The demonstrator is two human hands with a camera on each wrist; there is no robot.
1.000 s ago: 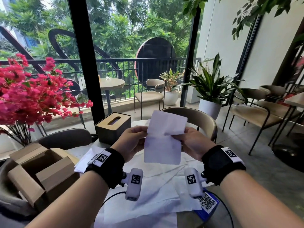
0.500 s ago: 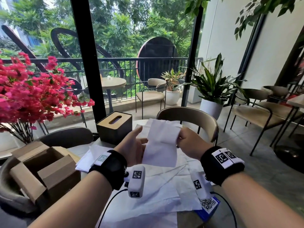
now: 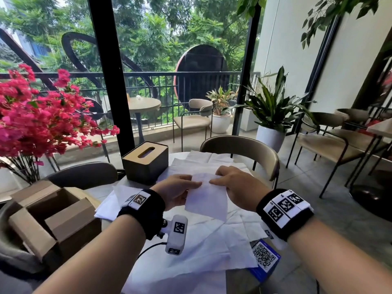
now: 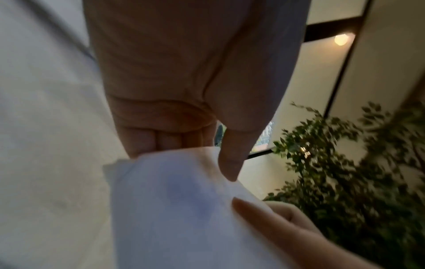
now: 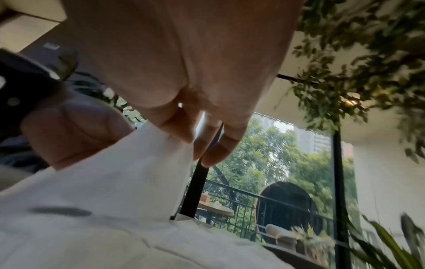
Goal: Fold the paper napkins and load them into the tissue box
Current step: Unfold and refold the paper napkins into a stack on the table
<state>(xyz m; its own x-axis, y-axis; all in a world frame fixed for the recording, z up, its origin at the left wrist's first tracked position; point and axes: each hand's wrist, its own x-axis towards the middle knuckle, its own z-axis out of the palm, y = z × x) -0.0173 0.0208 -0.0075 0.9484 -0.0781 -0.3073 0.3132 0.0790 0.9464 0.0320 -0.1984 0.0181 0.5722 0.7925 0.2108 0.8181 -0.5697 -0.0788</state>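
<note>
Tall glass panes in black frames [image 3: 106, 71] look out on a balcony with a black metal railing [image 3: 148, 85], a small round wooden table [image 3: 144, 103] and green trees beyond. Indoors, a grey tiled floor [image 3: 318, 200] carries beige padded chairs with thin black legs [image 3: 331, 143], a white wall [image 3: 350, 60] rises at right, and a leafy plant in a white pot [image 3: 270, 137] stands by the glass. Daylight fills the room.
</note>
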